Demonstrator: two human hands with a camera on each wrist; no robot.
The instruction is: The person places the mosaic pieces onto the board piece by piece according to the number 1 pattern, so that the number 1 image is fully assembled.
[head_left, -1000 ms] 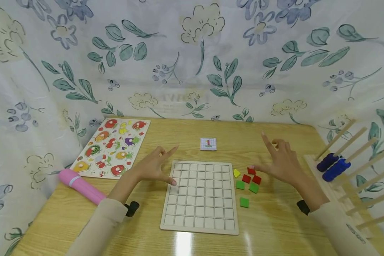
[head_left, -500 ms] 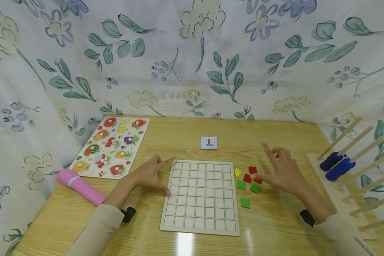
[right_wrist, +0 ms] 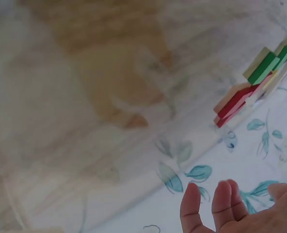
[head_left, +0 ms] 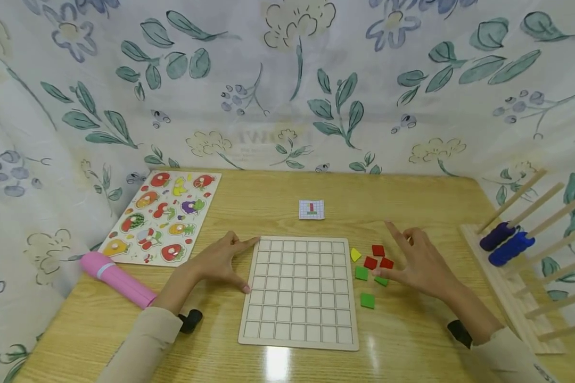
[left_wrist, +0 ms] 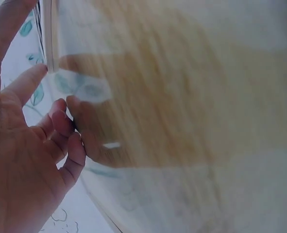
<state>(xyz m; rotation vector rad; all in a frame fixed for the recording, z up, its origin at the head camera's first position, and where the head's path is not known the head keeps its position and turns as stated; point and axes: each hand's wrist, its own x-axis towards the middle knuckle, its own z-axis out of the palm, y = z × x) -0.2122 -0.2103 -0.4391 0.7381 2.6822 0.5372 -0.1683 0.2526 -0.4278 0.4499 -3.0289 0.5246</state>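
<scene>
Both wrist views smear the desk (left_wrist: 182, 111) into blur; the right hand (head_left: 424, 263) half covers a green tile (head_left: 381, 280); the small card (head_left: 311, 209) is unreadably tiny.

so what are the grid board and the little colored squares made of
Grid board: seemingly pale unfinished wood or plywood, matte, with raised dividers. Colored squares: probably painted wood; the right wrist view shows pale edges under red and green faces.

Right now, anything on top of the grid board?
The grid board shows only empty cells. The left hand touches its left edge. The tiles lie beside it on the table. Nothing covers the cells.
</scene>
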